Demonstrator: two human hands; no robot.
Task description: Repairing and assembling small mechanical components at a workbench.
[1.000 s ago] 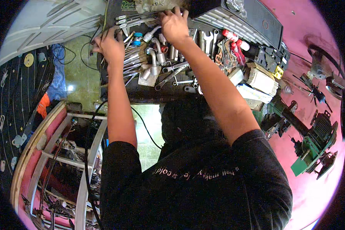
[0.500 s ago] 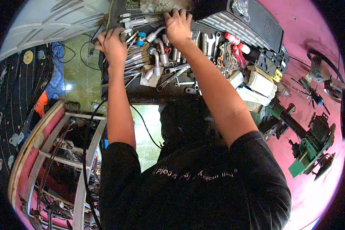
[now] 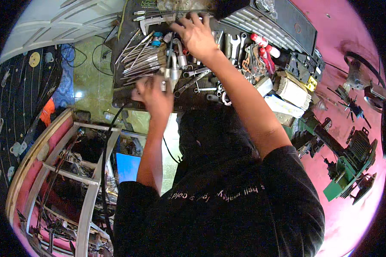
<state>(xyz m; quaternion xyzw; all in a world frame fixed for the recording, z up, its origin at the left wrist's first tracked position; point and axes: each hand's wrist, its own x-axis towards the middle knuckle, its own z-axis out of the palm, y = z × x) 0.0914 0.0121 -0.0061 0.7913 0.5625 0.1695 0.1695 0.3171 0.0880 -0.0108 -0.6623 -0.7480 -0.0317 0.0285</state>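
My left hand (image 3: 155, 95), smeared by motion, is at the near edge of the tool mat (image 3: 133, 96). A dark rod with a silver end (image 3: 170, 50), also blurred, runs up from its closed fingers. Farther off, my right hand (image 3: 198, 37) reaches over the tools with its fingers apart. Beyond it lie a caliper (image 3: 152, 21) and more thin rods with silver ends (image 3: 142, 13). A bundle of slim metal rods (image 3: 141, 60) is spread left of the bent pipe-like socket tools (image 3: 174, 73). A small blue-banded piece (image 3: 157, 38) sits above that bundle.
Wrenches (image 3: 234, 46), a red-and-white bottle (image 3: 266, 46) and a box of pale sticks (image 3: 292, 91) lie on the right. A dark ribbed case (image 3: 268, 28) stands at the far right. Left of me is a metal frame (image 3: 90, 197) beside a black cable (image 3: 104, 171).
My left hand has come from the far left of the mat to its near edge, bringing a silver-ended rod. My right hand has shifted slightly nearer and its fingers have spread.
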